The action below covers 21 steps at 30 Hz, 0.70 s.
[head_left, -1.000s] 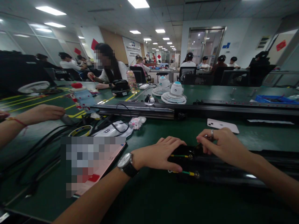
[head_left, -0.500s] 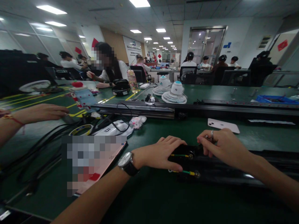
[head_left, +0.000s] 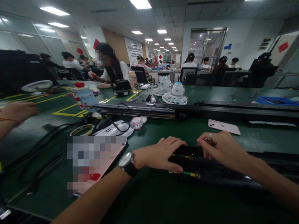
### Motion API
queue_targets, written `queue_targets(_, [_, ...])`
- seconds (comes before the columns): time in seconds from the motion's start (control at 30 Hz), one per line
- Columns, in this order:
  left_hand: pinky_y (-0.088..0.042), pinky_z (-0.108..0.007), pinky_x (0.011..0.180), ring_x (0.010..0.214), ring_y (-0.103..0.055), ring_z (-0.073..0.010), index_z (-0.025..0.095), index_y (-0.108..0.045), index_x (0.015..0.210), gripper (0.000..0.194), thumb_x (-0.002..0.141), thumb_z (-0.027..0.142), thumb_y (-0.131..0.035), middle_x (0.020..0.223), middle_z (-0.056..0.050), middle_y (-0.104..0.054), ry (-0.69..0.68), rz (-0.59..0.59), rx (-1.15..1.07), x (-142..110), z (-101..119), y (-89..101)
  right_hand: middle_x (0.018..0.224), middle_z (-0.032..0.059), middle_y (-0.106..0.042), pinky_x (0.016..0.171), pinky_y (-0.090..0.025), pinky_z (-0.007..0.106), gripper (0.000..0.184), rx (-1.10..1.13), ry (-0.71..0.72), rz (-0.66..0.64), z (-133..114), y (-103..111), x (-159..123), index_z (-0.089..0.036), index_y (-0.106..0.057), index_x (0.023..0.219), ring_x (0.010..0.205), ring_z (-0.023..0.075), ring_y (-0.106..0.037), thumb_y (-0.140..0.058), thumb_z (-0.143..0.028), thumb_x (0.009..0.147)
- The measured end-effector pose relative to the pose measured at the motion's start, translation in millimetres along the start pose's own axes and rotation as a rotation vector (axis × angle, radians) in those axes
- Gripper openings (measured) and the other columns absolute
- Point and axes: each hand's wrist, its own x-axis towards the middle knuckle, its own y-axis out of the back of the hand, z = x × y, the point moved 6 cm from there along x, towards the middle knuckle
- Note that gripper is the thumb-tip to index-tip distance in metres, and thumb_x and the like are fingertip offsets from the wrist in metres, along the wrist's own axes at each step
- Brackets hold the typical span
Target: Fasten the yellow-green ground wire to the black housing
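Observation:
My left hand (head_left: 161, 154), with a watch on the wrist, lies across the left end of a long black bar (head_left: 224, 169). Its fingers are stretched out together, the thumb apart. Beside the thumb, a green-and-yellow wire (head_left: 187, 173) ends in a ring terminal fixed to the bar. A second green-and-yellow wire (head_left: 182, 156) runs out from below the fingers to another fixing point. Above the bar, my right hand (head_left: 217, 144) has its fingers curled in a pinch, a ring on one finger. Something small and dark seems to be between them, mostly hidden.
Behind my hands lie a pink phone (head_left: 224, 126) and long metal rails (head_left: 140, 111). White fans (head_left: 175, 95) stand farther back. Left are black cables (head_left: 44, 152), a tape roll (head_left: 81, 130) and a pink sheet (head_left: 105, 161). A co-worker's hand (head_left: 18, 112) reaches in at the left edge.
The co-worker's hand at the left has drawn back toward the left edge, away from the cables. My own hands have stayed almost where they were.

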Motion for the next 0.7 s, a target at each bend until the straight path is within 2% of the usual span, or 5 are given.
queue_targets(0.23, [-0.038,-0.046,0.109,0.133,-0.044,-0.0318,0.029,-0.041,0.144,0.076,0.084,0.070,-0.062,0.145,-0.009,-0.048,0.002,0.020,-0.018,-1,0,2.6,0.059,-0.0060,-0.069,0.052,-0.048,0.022,0.028,-0.027,-0.005,0.101,-4,13,-1,-0.020,-0.070,0.084,0.049,0.0105,-0.066,-0.050,-0.029,0.102])
queue_targets(0.3, [-0.038,-0.045,0.108,0.130,-0.047,-0.0293,0.030,-0.043,0.143,0.063,0.092,0.066,-0.054,0.142,-0.008,-0.051,0.010,0.018,-0.039,-1,1,5.4,0.059,-0.0061,-0.068,0.053,-0.048,0.023,0.029,-0.034,-0.001,0.114,-4,17,0,-0.020,-0.070,0.083,0.049,0.0107,-0.066,-0.050,-0.028,0.102])
queue_targets(0.43, [-0.036,-0.041,0.108,0.129,-0.047,-0.0228,0.032,-0.046,0.140,0.037,0.106,0.043,-0.038,0.138,-0.005,-0.053,0.009,0.081,-0.076,3,6,18.1,0.067,-0.0034,-0.073,0.054,-0.046,0.025,0.037,-0.055,0.013,0.149,-4,27,1,-0.020,-0.067,0.070,0.047,0.0104,-0.065,-0.050,-0.029,0.102])
queue_targets(0.53, [-0.034,-0.038,0.106,0.126,-0.046,-0.0217,0.031,-0.059,0.126,0.026,0.103,0.032,-0.047,0.132,-0.004,-0.054,-0.043,0.155,-0.025,9,13,30.7,0.065,-0.0032,-0.072,0.056,-0.047,0.026,0.041,-0.025,0.008,0.175,-1,36,2,-0.021,-0.066,0.065,0.047,0.0109,-0.064,-0.050,-0.029,0.102])
queue_targets(0.7, [-0.036,-0.035,0.095,0.106,-0.047,-0.0203,0.027,-0.070,0.102,0.016,0.099,0.031,-0.056,0.110,-0.005,-0.053,-0.110,0.197,0.122,23,20,43.8,0.057,-0.0042,-0.068,0.053,-0.048,0.025,0.038,0.035,-0.040,0.193,10,54,6,-0.021,-0.067,0.069,0.046,0.0125,-0.065,-0.050,-0.033,0.101])
